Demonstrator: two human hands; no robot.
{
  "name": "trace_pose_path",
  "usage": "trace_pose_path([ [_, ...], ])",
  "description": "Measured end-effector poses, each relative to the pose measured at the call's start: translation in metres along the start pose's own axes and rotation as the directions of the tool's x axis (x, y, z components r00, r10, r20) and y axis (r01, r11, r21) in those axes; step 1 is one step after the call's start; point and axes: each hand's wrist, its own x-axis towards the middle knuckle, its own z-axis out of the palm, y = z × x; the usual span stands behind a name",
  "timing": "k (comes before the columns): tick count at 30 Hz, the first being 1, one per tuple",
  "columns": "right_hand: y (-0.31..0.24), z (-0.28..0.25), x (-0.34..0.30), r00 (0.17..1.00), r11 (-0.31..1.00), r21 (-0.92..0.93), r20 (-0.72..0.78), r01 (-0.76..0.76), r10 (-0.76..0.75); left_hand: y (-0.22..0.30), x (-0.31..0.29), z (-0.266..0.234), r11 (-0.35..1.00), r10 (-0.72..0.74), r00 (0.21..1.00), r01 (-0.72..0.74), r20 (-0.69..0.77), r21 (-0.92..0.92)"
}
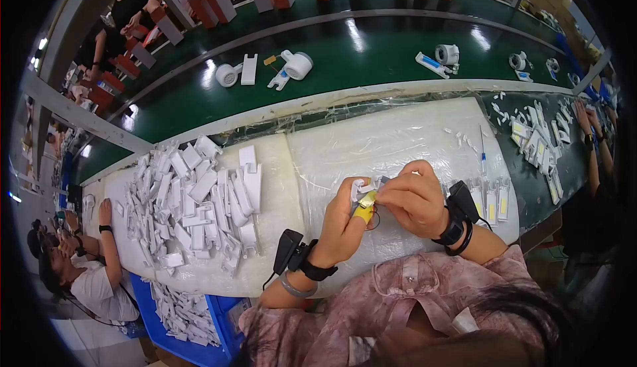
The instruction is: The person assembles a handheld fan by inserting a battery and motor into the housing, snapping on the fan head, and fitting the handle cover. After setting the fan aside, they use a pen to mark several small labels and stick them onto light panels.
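Observation:
My left hand (342, 224) is closed around a small white plastic part (358, 189) above the film-covered work surface. Something yellow (364, 209) shows at the left thumb tip; whether it is a wrap on the thumb or part of the piece, I cannot tell. My right hand (418, 201) meets the left one, thumb and fingertips pinched together at the part's right side. What lies between those fingertips is hidden. A thin dark wire loop (375, 221) hangs just under the fingers.
A heap of white plastic housings (192, 201) covers the left; a blue bin (159, 337) holds more below. Housings with yellow panels (491, 201) and a screwdriver (483, 158) lie right. Beyond runs a green conveyor (371, 49) carrying white round-headed units (298, 66). Other people work at both sides.

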Motion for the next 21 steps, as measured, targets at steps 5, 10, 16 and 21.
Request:
trace_pose_path([
  [5, 0.001, 0.001, -0.001, 1.0, 1.0, -0.005, -0.004, 0.007, -0.007, 0.005, -0.001, 0.001, 1.0, -0.024, 0.999, 0.024, 0.029, 0.0],
  [10, 0.0, 0.001, 0.001, 1.0, 1.0, -0.009, -0.006, 0.0, 0.0, 0.001, 0.0, 0.003, 1.0, -0.003, 1.0, 0.002, 0.011, 0.003],
  [16, 0.0, 0.004, 0.0, 1.0, 0.999, -0.043, -0.015, -0.021, 0.02, -0.001, 0.0, 0.004, 0.999, 0.004, 1.0, -0.003, -0.023, 0.052],
  [21, -0.001, 0.004, 0.002, 0.999, 0.998, -0.044, -0.016, -0.038, 0.038, -0.007, -0.002, -0.001, 1.0, 0.023, 1.0, -0.023, -0.002, -0.014],
])
